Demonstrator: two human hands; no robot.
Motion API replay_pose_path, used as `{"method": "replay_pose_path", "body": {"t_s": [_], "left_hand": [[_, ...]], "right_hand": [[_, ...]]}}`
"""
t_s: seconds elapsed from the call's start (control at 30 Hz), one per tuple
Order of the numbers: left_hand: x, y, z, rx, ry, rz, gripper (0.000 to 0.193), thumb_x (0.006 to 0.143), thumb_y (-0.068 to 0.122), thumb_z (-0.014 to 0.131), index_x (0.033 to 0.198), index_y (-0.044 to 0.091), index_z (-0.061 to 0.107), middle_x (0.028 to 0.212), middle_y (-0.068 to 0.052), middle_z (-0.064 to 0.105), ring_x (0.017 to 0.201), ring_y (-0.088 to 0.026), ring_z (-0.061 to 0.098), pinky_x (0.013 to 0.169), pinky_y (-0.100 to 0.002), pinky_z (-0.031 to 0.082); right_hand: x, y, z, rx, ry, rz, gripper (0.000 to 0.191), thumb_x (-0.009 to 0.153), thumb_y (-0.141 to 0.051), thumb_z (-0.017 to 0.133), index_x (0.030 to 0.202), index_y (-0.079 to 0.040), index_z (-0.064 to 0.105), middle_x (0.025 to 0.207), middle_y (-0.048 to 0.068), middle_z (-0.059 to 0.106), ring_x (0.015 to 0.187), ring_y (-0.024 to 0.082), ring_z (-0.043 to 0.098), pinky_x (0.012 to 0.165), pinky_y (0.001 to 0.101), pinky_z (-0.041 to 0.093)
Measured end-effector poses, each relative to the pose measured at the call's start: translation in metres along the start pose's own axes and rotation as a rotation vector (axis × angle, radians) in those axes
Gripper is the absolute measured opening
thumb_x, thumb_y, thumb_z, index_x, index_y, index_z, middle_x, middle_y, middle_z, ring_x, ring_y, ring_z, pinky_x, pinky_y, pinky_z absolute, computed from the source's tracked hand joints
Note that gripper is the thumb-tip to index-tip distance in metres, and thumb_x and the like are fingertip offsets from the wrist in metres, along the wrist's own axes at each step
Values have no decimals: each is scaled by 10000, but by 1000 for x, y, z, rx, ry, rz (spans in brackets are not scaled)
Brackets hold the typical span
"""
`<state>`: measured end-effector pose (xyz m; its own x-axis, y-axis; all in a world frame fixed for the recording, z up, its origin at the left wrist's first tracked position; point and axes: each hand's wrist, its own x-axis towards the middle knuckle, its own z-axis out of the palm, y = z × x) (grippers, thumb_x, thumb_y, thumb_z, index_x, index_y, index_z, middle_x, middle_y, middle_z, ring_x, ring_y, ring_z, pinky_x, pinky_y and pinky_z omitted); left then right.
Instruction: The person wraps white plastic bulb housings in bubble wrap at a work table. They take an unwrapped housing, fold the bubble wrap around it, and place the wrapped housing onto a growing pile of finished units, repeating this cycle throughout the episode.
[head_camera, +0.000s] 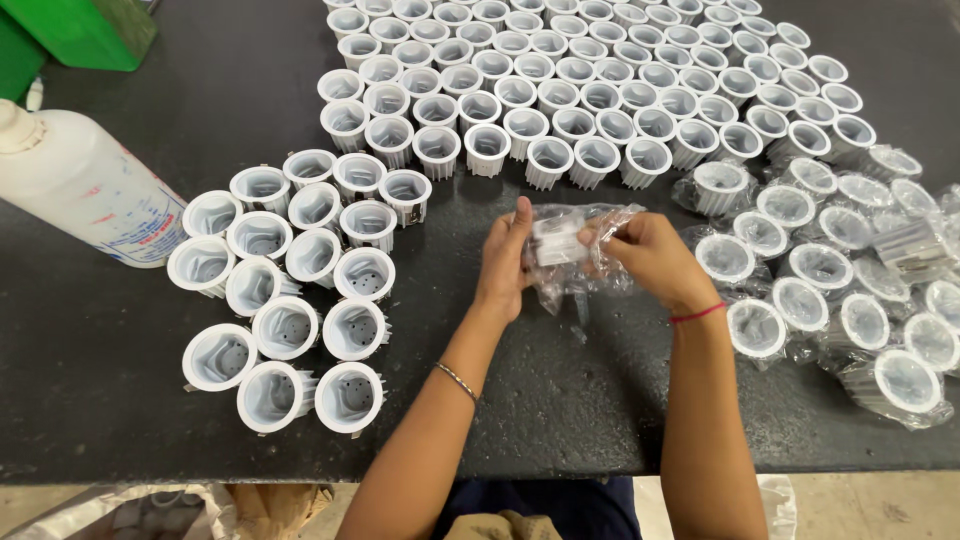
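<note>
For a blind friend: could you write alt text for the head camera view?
Two hands, left hand and right hand, hold a white ribbed cup in a clear plastic bag over a black table. Bare white cups stand left and behind; bagged cups lie right.

All white ribbed housings (560, 70) on a speckled black table (560, 400), clear shiny plastic bag (575, 250), green box (85, 30), white bottle (85, 185), red wrist thread (697, 314), silver bangle (457, 381).
</note>
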<state>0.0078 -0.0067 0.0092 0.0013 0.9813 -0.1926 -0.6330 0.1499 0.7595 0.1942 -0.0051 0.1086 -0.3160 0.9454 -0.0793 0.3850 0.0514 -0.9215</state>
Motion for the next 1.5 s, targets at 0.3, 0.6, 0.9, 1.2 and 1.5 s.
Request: {"method": "replay_pose_path", "body": {"t_s": [0.3, 0.6, 0.9, 1.2, 1.5], "left_hand": [[5, 6, -7, -310, -38, -29, 625, 828, 546, 785, 1174, 77, 559, 1019, -77, 689, 875, -214, 726, 680, -397, 638], [-3, 8, 1, -44, 148, 347, 621, 787, 347, 877, 1209, 52, 530, 1060, -79, 666, 918, -140, 661, 788, -284, 567], [-14, 14, 13, -212, 9, 131, 610, 829, 362, 819, 1253, 50, 512, 1096, -89, 662, 929, -158, 679, 740, -315, 579], [-23, 21, 17, -166, -223, 0, 562, 845, 297, 806, 1281, 81, 526, 1160, -74, 665, 1022, -189, 694, 826, -408, 625], [-17, 17, 12, -201, -146, 115, 506, 873, 241, 796, 1277, 89, 531, 1208, -60, 653, 1047, -163, 674, 833, -339, 596]], "right_hand": [[-14, 6, -44, 265, 98, -366, 743, 902, -181, 768, 1534, 39, 447, 1403, 175, 583, 1094, 194, 610, 917, 343, 548], [11, 2, 36, -366, 162, -772, 1277, 659, -133, 961, 1634, -39, 141, 1600, 290, 317, 1394, 402, 407, 1085, 478, 418], [11, 1, 37, 638, 127, -180, 244, 924, -19, 726, 1144, -42, 624, 953, 7, 652, 724, 52, 566, 565, 212, 437], [8, 1, 47, -141, 558, -613, 155, 871, 106, 629, 962, -17, 652, 1057, 33, 572, 927, 119, 579, 763, 226, 459], [-2, -17, 47, -185, 349, -497, 370, 915, -11, 547, 1248, -51, 705, 1173, 123, 552, 1020, 239, 596, 852, 305, 502]]}}
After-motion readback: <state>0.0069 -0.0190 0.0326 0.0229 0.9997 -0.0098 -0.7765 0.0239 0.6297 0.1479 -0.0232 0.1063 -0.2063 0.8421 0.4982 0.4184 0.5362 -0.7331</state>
